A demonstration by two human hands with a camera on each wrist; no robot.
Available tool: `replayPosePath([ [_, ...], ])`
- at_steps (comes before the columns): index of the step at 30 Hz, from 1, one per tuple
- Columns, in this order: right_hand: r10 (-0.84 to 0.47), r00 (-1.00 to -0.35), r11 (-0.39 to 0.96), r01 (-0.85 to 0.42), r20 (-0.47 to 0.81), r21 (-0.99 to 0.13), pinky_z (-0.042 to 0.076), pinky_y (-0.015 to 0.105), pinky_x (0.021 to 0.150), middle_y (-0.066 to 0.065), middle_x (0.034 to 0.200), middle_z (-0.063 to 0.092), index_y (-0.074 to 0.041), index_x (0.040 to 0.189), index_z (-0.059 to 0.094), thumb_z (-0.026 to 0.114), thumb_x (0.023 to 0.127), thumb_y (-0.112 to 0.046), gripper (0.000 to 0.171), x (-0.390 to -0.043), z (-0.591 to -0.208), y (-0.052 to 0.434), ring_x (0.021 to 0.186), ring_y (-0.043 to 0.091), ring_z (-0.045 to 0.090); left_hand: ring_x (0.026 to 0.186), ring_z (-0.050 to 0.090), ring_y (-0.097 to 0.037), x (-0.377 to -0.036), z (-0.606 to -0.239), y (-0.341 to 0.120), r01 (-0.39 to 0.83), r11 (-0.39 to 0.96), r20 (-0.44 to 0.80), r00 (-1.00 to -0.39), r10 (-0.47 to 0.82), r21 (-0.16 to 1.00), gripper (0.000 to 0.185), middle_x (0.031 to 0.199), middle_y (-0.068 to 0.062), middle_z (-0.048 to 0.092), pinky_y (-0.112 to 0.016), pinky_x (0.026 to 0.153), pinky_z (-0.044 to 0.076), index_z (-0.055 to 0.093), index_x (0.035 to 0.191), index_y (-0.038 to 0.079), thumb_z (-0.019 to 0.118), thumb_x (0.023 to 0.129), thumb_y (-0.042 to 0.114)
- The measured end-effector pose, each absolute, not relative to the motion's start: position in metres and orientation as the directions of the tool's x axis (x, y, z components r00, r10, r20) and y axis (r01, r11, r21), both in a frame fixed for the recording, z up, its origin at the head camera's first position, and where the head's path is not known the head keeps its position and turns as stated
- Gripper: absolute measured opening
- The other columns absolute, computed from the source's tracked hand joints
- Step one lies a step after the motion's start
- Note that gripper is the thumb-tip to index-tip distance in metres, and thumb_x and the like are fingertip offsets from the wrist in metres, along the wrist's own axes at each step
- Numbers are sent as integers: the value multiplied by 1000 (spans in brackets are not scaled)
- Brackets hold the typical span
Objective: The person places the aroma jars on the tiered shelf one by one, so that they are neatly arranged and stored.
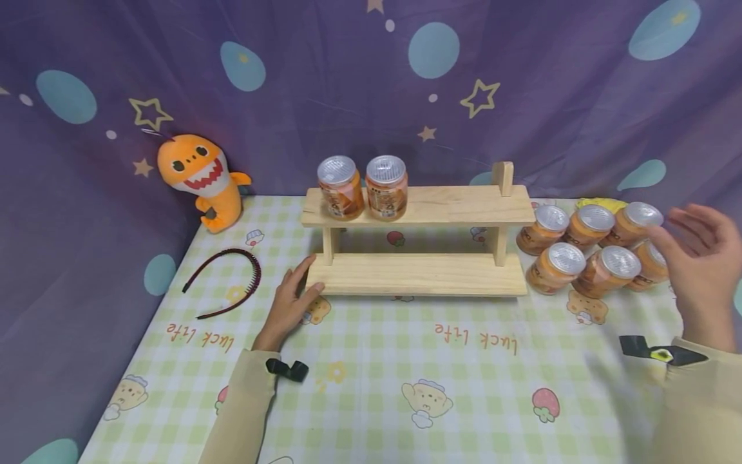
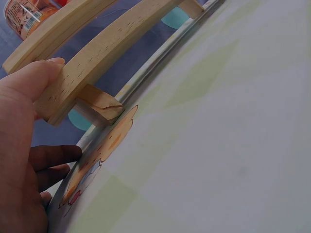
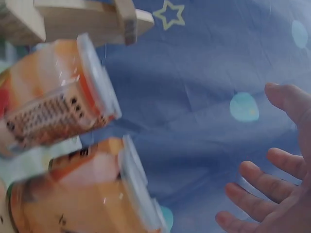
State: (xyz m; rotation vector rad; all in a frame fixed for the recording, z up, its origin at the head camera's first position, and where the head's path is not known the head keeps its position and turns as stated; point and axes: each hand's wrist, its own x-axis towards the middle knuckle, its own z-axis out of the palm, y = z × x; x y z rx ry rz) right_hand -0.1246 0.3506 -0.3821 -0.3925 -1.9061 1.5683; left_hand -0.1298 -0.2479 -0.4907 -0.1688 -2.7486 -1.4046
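In the head view, a two-tier wooden shelf [image 1: 414, 274] stands on the cloth-covered counter [image 1: 371, 399], with two silver-lidded orange jars [image 1: 387, 193] upright at the left of its top board. Six more jars [image 1: 605, 274] stand closely grouped on the counter, just right of the shelf. The right hand [image 1: 707, 258] is at that group's right side, its fingers apart; the left hand [image 1: 292, 303] holds the lower board's left end. A plush shark [image 1: 199, 177] sits far left, a toothed headband [image 1: 256, 276] nearer.

In the left wrist view, the thumb presses the board's end while the lower fingers hang loosely below it. Firm, even pressure there should keep the shelf from sliding.

In the right wrist view, the fingers are spread, holding nothing, and the nearest jars are apart from them. A jar looks best taken round its body, from the group's outer side, and lifted straight so its neighbours don't tip.
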Motion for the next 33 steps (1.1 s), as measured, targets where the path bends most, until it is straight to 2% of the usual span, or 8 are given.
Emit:
replayPosePath([
  [4,612,-761,146,-160,216,-976,49,6,96,-14,114,68,-12,132,59,77,83,3,55,-123,-388,360,111,1,63,152,32,-37,-130,-491,-248,114,586,90,-993,71,802,62,160,-8,41,-55,130,6,38,155,28,63,98,29],
  [15,675,-737,187,146,19,-972,37,3,107,-28,112,58,-25,139,51,70,92,-12,53,-122,-405,382,118,-8,53,150,37,-34,-131,-492,-248,154,582,125,-988,90,798,62,160,-10,42,-54,130,6,39,155,24,63,98,26],
  [18,680,-732,225,172,29,-959,33,4,110,-30,111,55,-26,140,50,69,93,-14,52,-122,-412,386,118,-9,51,150,37,-34,-130,-491,-248,153,582,124,-988,90,798,62,160,-10,42,-54,130,6,39,155,24,63,98,26],
  [24,689,-716,266,108,111,-958,36,6,90,-29,106,56,-29,126,58,74,88,-15,44,-124,-430,391,105,-10,53,150,36,-35,-129,-490,-248,141,586,116,-990,80,798,63,160,-10,42,-55,130,7,39,155,24,64,98,27],
  [26,693,-709,271,86,132,-959,36,7,88,-27,105,57,-30,122,60,76,86,-14,42,-125,-434,392,104,-9,55,150,36,-36,-130,-490,-249,140,587,117,-990,78,797,63,159,-11,42,-55,130,7,39,155,24,64,97,27],
  [28,695,-705,278,87,138,-957,36,7,89,-27,106,56,-29,121,60,76,85,-15,42,-126,-437,393,107,-8,55,150,36,-37,-130,-491,-249,141,587,117,-990,79,797,64,159,-12,42,-56,130,6,38,156,24,65,97,27],
  [33,692,-712,290,129,115,-948,35,5,87,-25,114,56,-24,131,60,74,86,-14,47,-129,-442,395,113,-7,53,150,35,-37,-130,-491,-248,145,586,120,-989,81,797,64,159,-12,42,-56,129,7,38,156,24,64,98,27],
])
